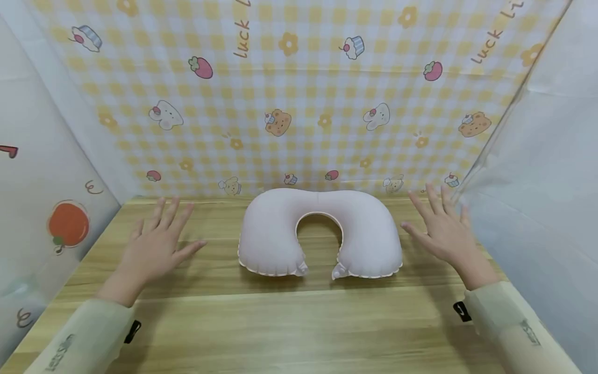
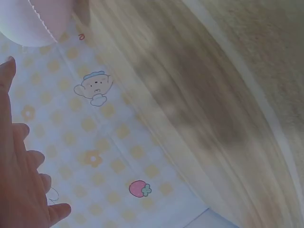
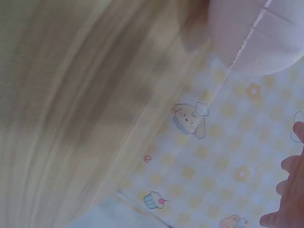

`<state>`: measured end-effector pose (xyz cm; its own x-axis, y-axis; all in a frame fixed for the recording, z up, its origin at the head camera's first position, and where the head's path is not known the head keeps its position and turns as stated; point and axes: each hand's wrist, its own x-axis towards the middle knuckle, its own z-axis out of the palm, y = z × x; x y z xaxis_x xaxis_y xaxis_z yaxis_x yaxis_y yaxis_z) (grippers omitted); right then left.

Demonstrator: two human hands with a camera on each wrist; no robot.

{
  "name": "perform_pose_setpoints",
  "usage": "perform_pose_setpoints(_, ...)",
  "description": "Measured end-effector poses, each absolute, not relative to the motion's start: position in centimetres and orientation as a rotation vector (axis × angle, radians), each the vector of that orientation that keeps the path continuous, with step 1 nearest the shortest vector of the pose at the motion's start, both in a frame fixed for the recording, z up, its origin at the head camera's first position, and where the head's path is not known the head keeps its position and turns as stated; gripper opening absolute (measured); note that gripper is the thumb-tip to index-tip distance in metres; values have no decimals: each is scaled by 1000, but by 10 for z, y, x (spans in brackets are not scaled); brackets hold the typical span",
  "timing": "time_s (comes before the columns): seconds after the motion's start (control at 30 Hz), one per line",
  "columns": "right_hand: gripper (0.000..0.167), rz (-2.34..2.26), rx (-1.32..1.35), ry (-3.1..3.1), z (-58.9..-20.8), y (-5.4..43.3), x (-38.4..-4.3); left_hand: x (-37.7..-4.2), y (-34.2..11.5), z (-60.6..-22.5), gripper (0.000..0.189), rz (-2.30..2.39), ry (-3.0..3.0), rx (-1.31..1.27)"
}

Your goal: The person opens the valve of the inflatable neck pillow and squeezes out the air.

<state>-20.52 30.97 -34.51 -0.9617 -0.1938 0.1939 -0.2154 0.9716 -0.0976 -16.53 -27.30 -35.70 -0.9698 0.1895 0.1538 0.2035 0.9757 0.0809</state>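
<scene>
Left hand [image 1: 151, 252] and right hand [image 1: 446, 236], fingers spread, flank a pale-pink U-shaped inflated pillow [image 1: 271, 234]; the head view shows it whole; wrist views crop it.

Left arm [image 1: 86, 332] extends from lower left, right arm [image 1: 514, 324] from lower right, both sleeved to wrist. Left hand [image 1: 153, 249] and right hand [image 1: 446, 236] well apart, backs up, fingers [image 1: 169, 213] straight and spread, pointing forward. Thumbs [image 1: 189, 251] angled inward, toward each other. Wrist views show each hand only partly, at frame edge.
</scene>
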Motion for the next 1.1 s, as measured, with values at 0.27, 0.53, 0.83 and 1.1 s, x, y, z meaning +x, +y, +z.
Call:
perform_pose_setpoints(0.27, 81, 175, 352, -2959, -330, 288, -214, -177, -262, -349, 88, -168, -2997, -362)
perform_pose_setpoints(0.53, 81, 182, 393, -2956, -313, 265, -225, -187, -246, -339, 85, -188, -2985, -448)
perform_pose_setpoints(0.83, 81, 215, 476, -2958, -293, 236, -238, -201, -232, -332, 81, -201, -2938, -541)
perform_pose_setpoints(1.1, 81, 229, 542, -2951, -285, 213, -251, -222, -220, -330, 77, -292, -2918, -612)
